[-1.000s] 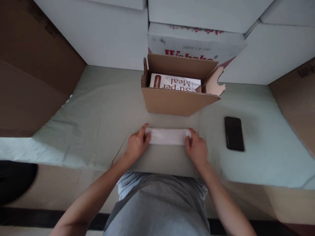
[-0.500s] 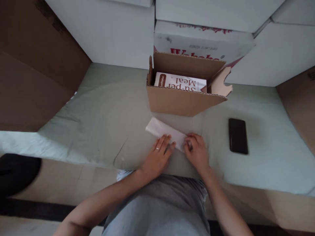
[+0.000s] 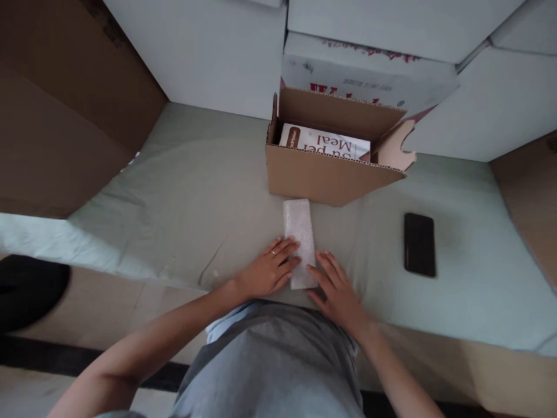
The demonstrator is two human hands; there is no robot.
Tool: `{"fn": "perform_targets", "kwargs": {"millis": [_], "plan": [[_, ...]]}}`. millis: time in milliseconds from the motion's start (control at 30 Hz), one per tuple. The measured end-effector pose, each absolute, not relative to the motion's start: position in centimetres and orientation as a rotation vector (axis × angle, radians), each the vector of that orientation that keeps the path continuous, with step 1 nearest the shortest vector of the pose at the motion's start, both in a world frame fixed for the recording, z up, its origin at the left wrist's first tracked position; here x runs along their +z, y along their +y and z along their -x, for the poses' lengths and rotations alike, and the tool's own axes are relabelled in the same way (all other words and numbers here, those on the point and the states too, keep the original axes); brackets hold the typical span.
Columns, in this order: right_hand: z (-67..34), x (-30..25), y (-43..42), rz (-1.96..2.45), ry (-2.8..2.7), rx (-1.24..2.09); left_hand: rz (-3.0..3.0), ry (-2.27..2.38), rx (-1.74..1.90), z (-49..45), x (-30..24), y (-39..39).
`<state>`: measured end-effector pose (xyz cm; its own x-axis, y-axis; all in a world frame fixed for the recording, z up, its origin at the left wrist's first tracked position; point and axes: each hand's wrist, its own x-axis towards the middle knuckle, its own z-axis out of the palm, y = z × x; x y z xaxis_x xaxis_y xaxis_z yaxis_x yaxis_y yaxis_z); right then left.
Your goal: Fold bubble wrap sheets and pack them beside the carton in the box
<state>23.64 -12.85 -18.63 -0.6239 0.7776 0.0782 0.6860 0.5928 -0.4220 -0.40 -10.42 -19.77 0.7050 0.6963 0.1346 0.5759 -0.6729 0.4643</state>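
Note:
A folded white strip of padded wrap (image 3: 299, 235) lies lengthwise on the pale green cloth (image 3: 183, 197), pointing away from me toward an open cardboard box (image 3: 324, 177). My left hand (image 3: 268, 270) lies flat with fingers stretched, its fingertips on the strip's near left edge; a ring shows on one finger. My right hand (image 3: 333, 285) is flat too, fingers spread, touching the strip's near right corner. Inside the box lies a white packet (image 3: 324, 141) printed "Super Meal".
A black phone (image 3: 419, 244) lies face down to the right. White cartons (image 3: 369, 64) are stacked behind the box, and brown cartons (image 3: 65, 104) stand at the left and far right. The table's front edge runs just before my body.
The white strip has been turned from lying crosswise to pointing away from me. Both hands slid from its ends to its near end and flattened.

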Motion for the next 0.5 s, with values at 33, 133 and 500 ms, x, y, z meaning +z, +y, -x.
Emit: {"fn": "perform_targets", "kwargs": {"millis": [33,133,500], "plan": [[-23.5,-18.8,-12.6,1.177,-2.578,0.514,-2.518,0.989,0.419,0.4,-19.7,-10.4],[-23.3,-19.3,-12.0,1.080,-2.577,0.518,-2.498,0.962,0.368,0.3,-19.3,-10.5],[-23.2,-18.4,-11.9,0.995,-2.450,0.558,-2.499,1.069,0.487,-0.8,-19.5,-10.4]]}}
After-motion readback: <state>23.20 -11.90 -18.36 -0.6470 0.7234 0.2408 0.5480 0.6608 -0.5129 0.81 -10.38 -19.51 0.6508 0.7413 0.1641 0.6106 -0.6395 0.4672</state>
